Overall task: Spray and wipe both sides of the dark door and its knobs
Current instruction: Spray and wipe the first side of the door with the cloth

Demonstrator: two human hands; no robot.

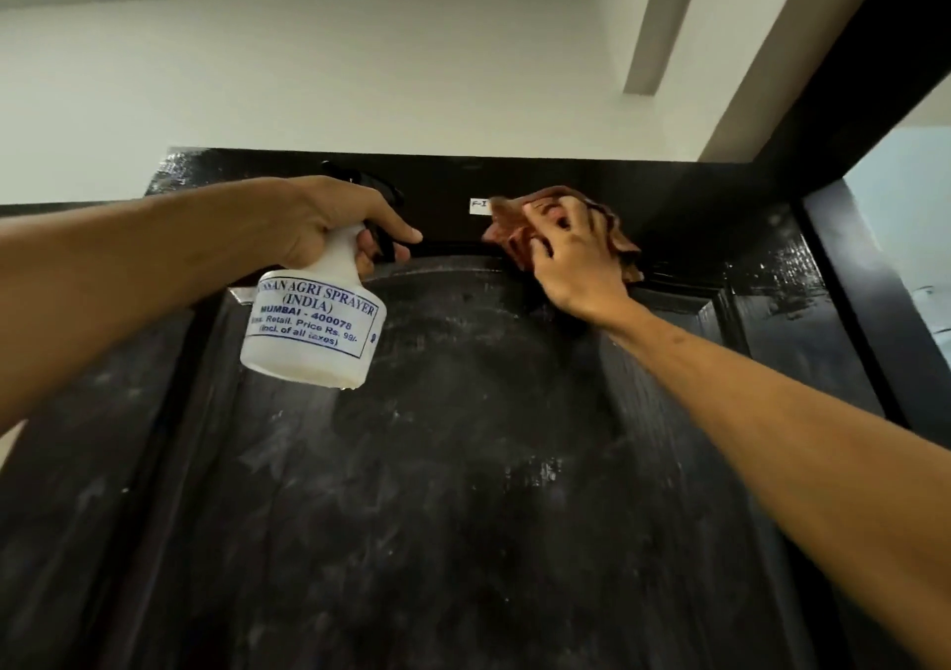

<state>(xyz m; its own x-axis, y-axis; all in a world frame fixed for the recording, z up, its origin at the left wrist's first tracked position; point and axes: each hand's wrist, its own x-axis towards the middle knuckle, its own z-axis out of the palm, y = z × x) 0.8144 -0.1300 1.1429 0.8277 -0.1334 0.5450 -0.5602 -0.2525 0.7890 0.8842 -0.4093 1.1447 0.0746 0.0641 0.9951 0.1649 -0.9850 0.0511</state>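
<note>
The dark door [463, 489] fills the lower view, seen from below, its panel streaked with pale smears and wet patches. My left hand [329, 222] grips the neck of a white spray bottle [314, 330] with blue lettering and a black trigger head, held up near the door's top rail. My right hand [571, 263] presses a crumpled reddish-brown cloth [520, 227] against the top rail, just below a small white label [479, 205]. No knob is in view.
The black door frame [844, 119] runs up and right from the door's top corner. A white wall [309, 77] and ceiling beams lie above. A bright opening [911, 237] shows at the right edge.
</note>
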